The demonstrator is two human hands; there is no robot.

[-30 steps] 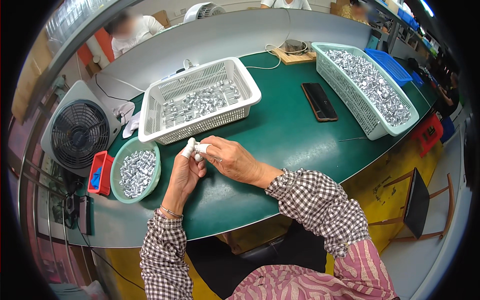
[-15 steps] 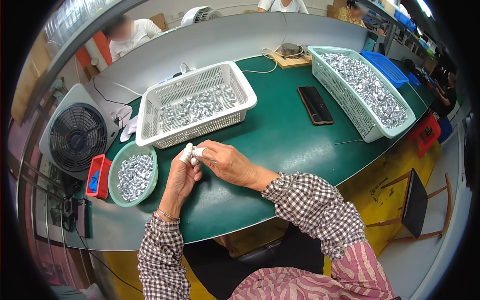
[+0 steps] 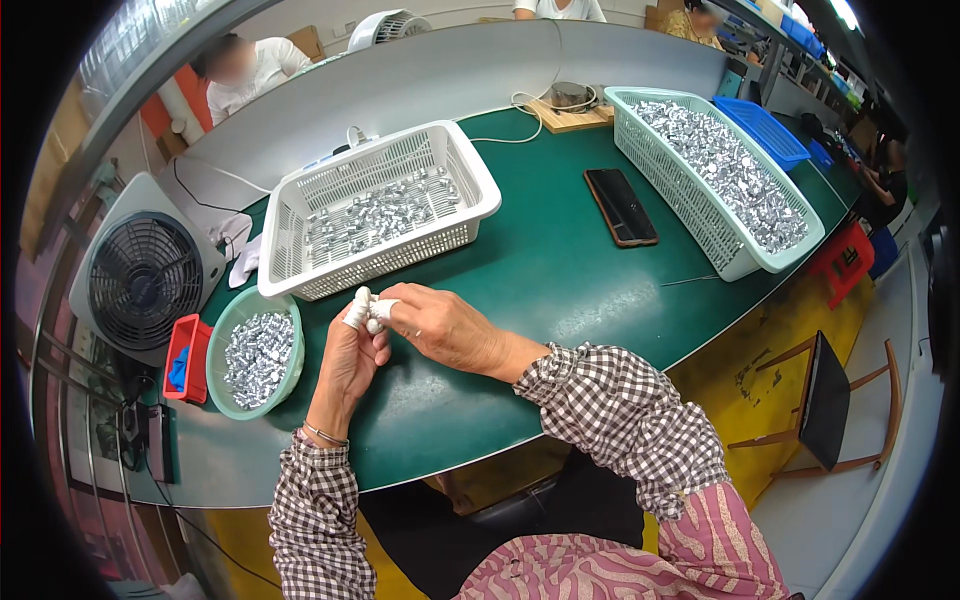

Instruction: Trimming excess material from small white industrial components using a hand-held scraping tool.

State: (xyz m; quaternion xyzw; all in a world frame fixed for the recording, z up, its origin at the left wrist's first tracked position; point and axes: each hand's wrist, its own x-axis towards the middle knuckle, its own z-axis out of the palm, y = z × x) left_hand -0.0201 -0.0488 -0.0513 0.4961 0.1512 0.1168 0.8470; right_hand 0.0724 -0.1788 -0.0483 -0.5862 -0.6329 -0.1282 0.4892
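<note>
My left hand (image 3: 348,362) and my right hand (image 3: 448,326) meet over the near part of the green table (image 3: 560,290). Their fingertips, wrapped in white tape or finger covers, press together in a pinch. Whatever sits between them is too small and covered to make out. Just beyond the hands stands a white plastic basket (image 3: 375,263) with small silvery metal parts (image 3: 375,215) spread over its bottom. Left of my left hand, a light green bowl (image 3: 298,368) holds a heap of similar metal parts (image 3: 258,360).
At right, a long pale green basket (image 3: 670,200) is heaped with metal parts; a phone (image 3: 621,207) and a thin rod (image 3: 690,281) lie near it. A red bin (image 3: 187,360) and a fan (image 3: 145,275) stand left. Behind the partition (image 3: 600,60) sit other people.
The whole view has shifted slightly, so everything sits a little farther left. My hands stay together, with the right fingers curled a bit differently around the pinch.
</note>
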